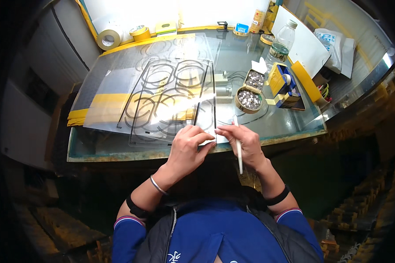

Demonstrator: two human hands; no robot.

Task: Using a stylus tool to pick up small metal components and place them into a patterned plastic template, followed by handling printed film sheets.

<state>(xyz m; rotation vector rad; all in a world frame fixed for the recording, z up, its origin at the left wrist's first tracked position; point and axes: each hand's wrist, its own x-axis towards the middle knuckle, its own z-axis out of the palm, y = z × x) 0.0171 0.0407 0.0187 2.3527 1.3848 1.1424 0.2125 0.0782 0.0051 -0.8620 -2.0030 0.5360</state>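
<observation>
Clear film sheets printed with black curved lines lie overlapped on the glass-topped table. My left hand is closed at their near right corner, thumb and forefinger pinched on the film edge. Just right of it, my right hand is closed round a slim white pen-shaped tool, its lower end pointing toward me. The tool's kind does not show. The fingertips of my right hand reach to the sheet's right edge, close to my left fingers.
Right of the sheets stand two small containers of greyish bits and a blue-and-yellow tape dispenser. A clear bottle is behind them. Tape rolls sit at the back left. The table's front edge runs before me.
</observation>
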